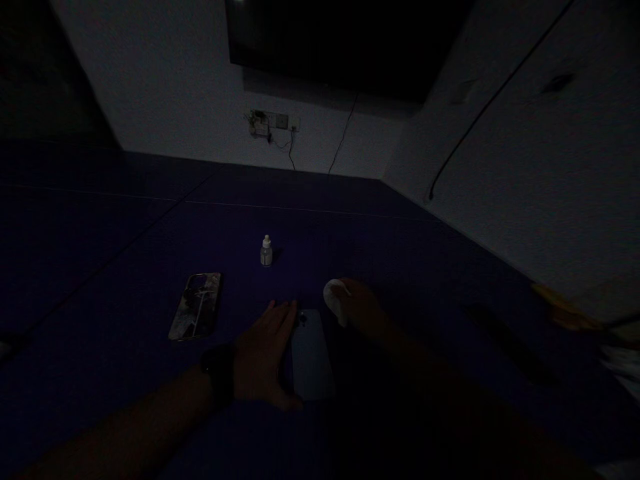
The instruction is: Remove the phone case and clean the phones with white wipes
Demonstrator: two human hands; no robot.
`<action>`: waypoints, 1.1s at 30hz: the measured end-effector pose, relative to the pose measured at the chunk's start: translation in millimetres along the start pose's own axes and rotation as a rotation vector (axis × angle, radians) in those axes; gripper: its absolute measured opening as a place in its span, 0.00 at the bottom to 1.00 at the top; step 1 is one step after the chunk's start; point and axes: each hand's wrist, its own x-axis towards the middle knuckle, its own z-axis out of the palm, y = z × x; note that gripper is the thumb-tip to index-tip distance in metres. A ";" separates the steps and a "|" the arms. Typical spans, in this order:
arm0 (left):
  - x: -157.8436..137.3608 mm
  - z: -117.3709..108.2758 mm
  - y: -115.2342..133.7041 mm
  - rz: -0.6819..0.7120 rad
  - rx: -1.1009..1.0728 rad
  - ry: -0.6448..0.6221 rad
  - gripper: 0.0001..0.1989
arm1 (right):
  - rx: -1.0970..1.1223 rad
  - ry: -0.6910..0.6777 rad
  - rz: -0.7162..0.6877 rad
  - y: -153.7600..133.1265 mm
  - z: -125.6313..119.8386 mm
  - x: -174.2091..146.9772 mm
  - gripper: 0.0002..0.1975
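A phone lies flat on the dark blue surface, its camera end facing away from me. My left hand, with a dark watch on the wrist, rests along the phone's left edge. Its fingers stretch forward near the top corner and its thumb reaches the bottom corner. To the right of the phone, my right hand is closed on a white wiping cloth, held off the phone. A small white-capped dropper bottle stands upright beyond my hands. A patterned phone case lies left of my left hand.
The room is very dark. A long dark object lies to the right, with a yellow item past it. At the far wall are sockets with cables, below a large dark screen. Another cable hangs on the right wall.
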 end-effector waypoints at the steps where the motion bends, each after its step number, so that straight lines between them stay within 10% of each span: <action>1: -0.5 0.1 0.0 -0.007 0.016 -0.012 0.75 | -0.012 0.056 -0.026 1.0 -5.0 -1.6 0.16; 5: -4.1 4.1 -2.6 0.002 0.090 0.013 0.74 | -0.152 0.161 -0.408 10.2 -12.0 -15.8 0.14; 10: -9.7 8.3 -9.2 0.002 0.223 0.057 0.71 | -0.350 -0.128 -0.897 25.2 -1.0 -37.4 0.17; 33: -10.0 1.9 -4.2 -0.014 0.298 0.037 0.70 | -0.336 -0.172 -0.852 30.5 7.9 -32.3 0.25</action>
